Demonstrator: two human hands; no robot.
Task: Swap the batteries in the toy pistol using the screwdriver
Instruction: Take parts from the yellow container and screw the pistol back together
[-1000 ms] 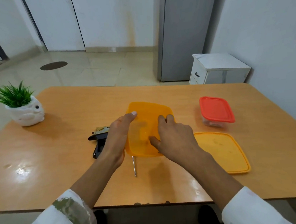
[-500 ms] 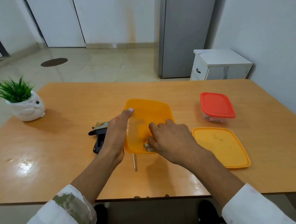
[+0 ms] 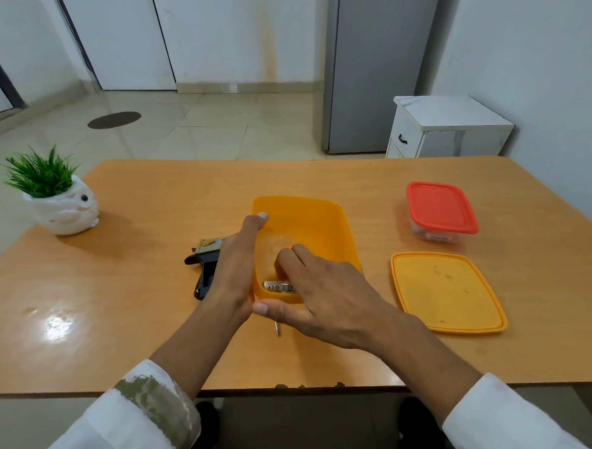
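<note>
Presently: batteries [image 3: 278, 287] in orange container [image 3: 308, 220], both hands at it

Left to right on the table [image 3: 139, 335]:

- A potted plant [image 3: 60, 209] stands well apart.
- The toy pistol [image 3: 203, 268] lies flat, its right part hidden behind the left hand [image 3: 233, 272].
- That hand rests with straight fingers along the container's left wall.
- The batteries sit in the near left corner, partly covered, so their count cannot be told.
- The right hand [image 3: 329, 298] reaches in over them with its thumb outside the near wall. Its fingertips are hidden, so no grip can be confirmed.
- Only a shaft end of the screwdriver [image 3: 277, 328] shows beneath that hand.
- The orange lid [image 3: 449, 291] and red-lidded box [image 3: 439, 213] lie to the right.

Half a second earlier, more of the shaft showed.
</note>
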